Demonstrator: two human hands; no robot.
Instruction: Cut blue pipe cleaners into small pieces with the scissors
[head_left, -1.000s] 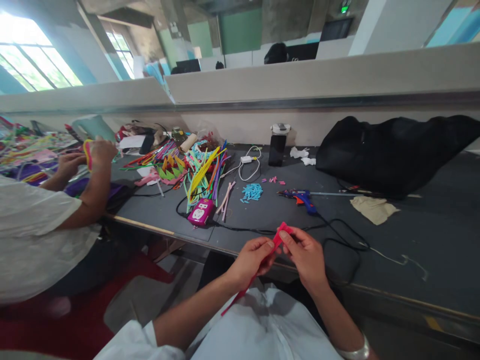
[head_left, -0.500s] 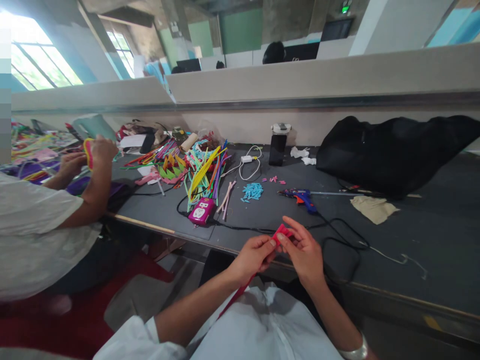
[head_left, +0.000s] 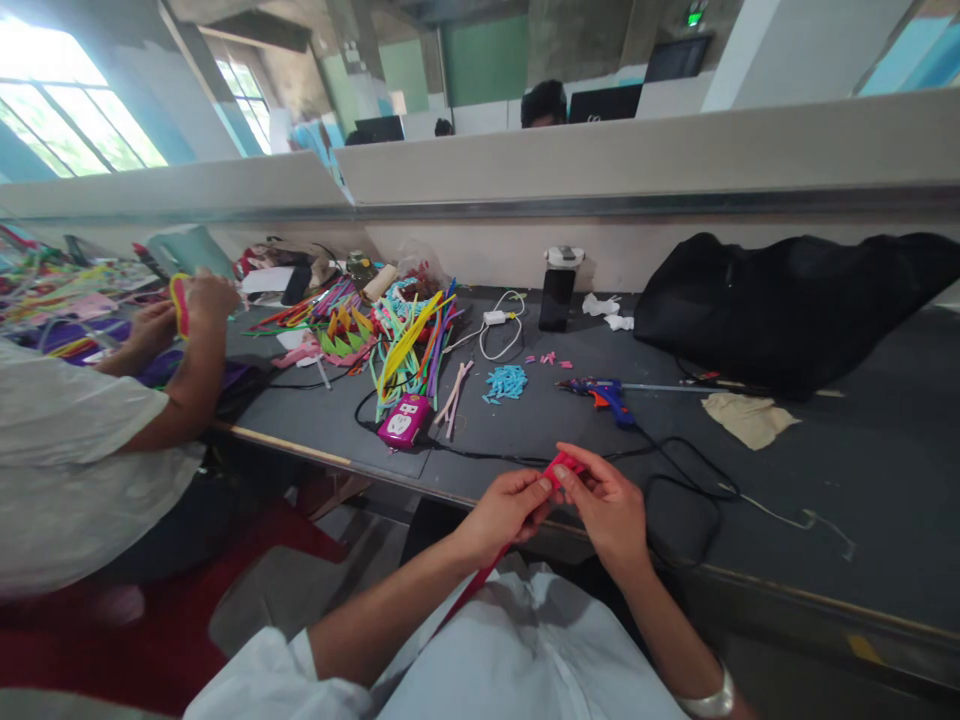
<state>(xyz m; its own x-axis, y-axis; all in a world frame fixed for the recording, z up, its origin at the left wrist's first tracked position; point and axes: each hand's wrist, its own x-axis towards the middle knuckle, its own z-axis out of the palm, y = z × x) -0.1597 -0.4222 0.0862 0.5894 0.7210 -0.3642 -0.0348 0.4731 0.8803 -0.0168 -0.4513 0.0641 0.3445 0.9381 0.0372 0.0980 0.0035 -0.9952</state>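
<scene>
Both my hands meet over the table's front edge around a red ribbon (head_left: 561,464). My left hand (head_left: 511,510) pinches it from the left, thumb on top. From the right, my right hand (head_left: 606,500) presses its thumb on the folded end, with the index finger stretched along the far side. A long tail of the ribbon hangs from below my left hand towards my lap. Beyond my hands lie a blue hot glue gun (head_left: 606,396) with a clear glue stick in its back, and a pile of small blue pieces (head_left: 505,383).
Pink pieces (head_left: 550,359), a magenta power box (head_left: 405,421), and a bundle of coloured pipe cleaners (head_left: 412,345) lie left of centre. A black bag (head_left: 772,310), beige cloth (head_left: 748,418) and loose cables (head_left: 694,455) occupy the right. A co-worker (head_left: 90,440) sits at left.
My right index finger has bent down closer to the ribbon. My left hand keeps its pinch, and the things on the table have not moved.
</scene>
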